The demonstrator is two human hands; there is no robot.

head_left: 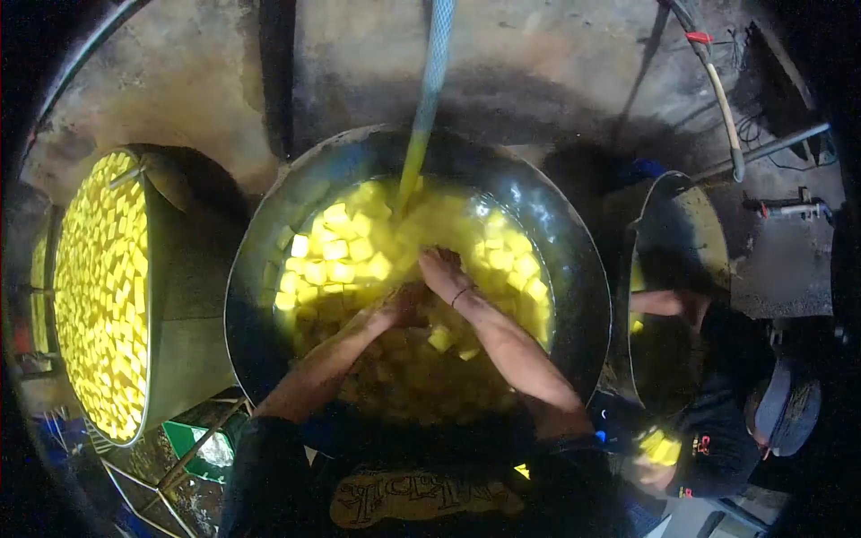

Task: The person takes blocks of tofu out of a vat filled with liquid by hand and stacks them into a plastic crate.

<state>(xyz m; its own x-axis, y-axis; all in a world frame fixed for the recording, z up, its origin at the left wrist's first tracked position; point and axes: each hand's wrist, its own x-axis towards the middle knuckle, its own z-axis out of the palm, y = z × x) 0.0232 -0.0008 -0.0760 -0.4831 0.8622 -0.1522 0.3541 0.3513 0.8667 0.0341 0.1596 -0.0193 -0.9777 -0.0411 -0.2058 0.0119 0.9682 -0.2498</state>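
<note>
Washing step: both hands, left hand (405, 305) and right hand (441, 266), sink among yellow cubes (359, 247) in the wok (269, 296) under the hose (429, 90); finger posture indiscernible, probably loosely spread. Next: stir gently.

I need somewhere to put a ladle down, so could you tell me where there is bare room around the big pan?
Bare concrete floor lies behind the wok, right of the hose. Inside, yellow cubes, water and both hands, left and right, crowd it. The full pot blocks the left; a second person at another pan blocks the right.
</note>
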